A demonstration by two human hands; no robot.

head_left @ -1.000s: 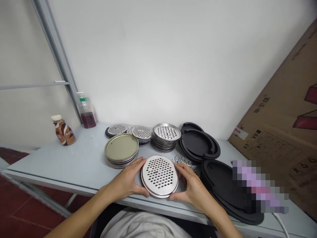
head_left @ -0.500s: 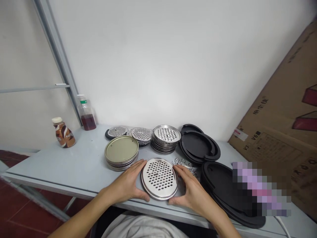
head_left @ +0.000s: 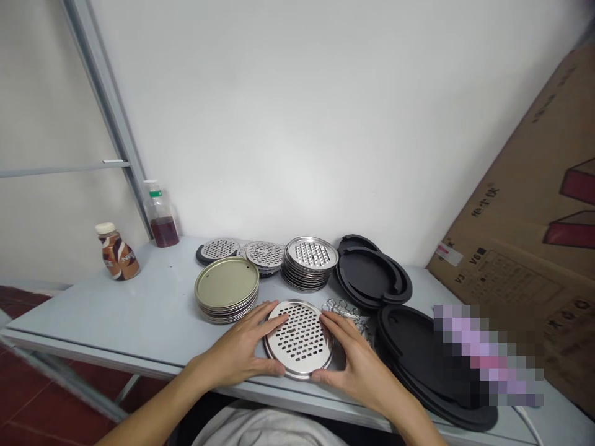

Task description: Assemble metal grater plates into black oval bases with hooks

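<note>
A round metal grater plate (head_left: 300, 339) with rows of slots lies at the front edge of the table, on a metal rim. My left hand (head_left: 239, 348) grips its left side, index finger reaching over the top face and thumb at the near rim. From the right, my right hand (head_left: 349, 352) holds the same plate, fingers on the upper right rim and thumb at the near rim. Close behind my left hand is a stack of round gold-coloured plates (head_left: 226, 284). Small metal wire clips (head_left: 343, 308) lie just beyond my right hand, partly hidden.
Behind stand a stack of grater discs (head_left: 311, 255) and more perforated discs (head_left: 264, 254). Black round trays (head_left: 369, 275) and larger black oval trays (head_left: 418, 347) fill the right. Two bottles (head_left: 118, 253) are at left; a cardboard box (head_left: 520, 248) leans at right.
My left index finger has moved onto the plate's top face. Both thumbs have shifted slightly inward along the near rim, and the right fingers reach a little further over the edge.
</note>
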